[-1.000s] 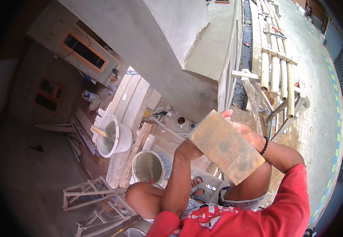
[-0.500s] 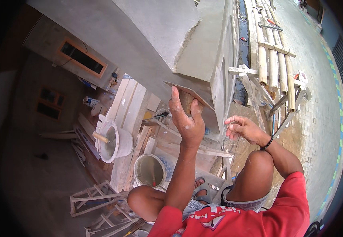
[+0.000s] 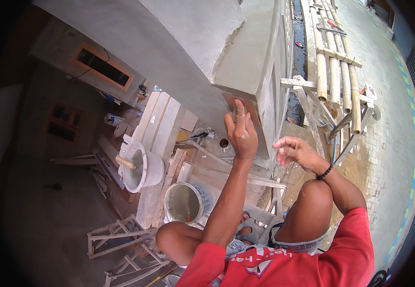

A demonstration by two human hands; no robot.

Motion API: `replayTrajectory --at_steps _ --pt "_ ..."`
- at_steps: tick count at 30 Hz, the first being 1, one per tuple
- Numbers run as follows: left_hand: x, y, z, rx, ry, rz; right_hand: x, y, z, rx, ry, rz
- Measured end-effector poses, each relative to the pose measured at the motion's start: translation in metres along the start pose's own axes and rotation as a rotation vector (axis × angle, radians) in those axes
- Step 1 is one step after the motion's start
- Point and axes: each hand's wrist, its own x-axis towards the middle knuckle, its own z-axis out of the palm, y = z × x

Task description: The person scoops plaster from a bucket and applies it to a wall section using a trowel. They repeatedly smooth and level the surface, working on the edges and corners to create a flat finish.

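Gripping the flat brown rectangular float (image 3: 255,110), my left hand (image 3: 243,141) holds it against the grey plastered wall (image 3: 183,71) ahead. My right hand (image 3: 297,154), rightward, half-curled, empty.

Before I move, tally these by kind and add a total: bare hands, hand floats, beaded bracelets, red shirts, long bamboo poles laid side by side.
Left hand and right hand: 2
Hand float: 1
Beaded bracelet: 1
Red shirt: 1
Bamboo poles: 4
Total: 9
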Motion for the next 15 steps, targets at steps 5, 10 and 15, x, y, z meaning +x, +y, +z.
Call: replayTrajectory --at_steps 5,10,15 --pt "0.008 0.006 -0.017 0.027 -0.026 -0.018 -0.004 -0.003 0.000 -0.032 0.008 -0.023" --pt "0.027 0.008 -0.009 0.062 0.045 0.064 -0.007 -0.004 -0.001 -0.040 0.067 -0.020" --pt "0.006 0.001 -0.006 0.072 -0.035 -0.006 -0.004 -0.003 -0.001 -0.056 0.080 -0.029"
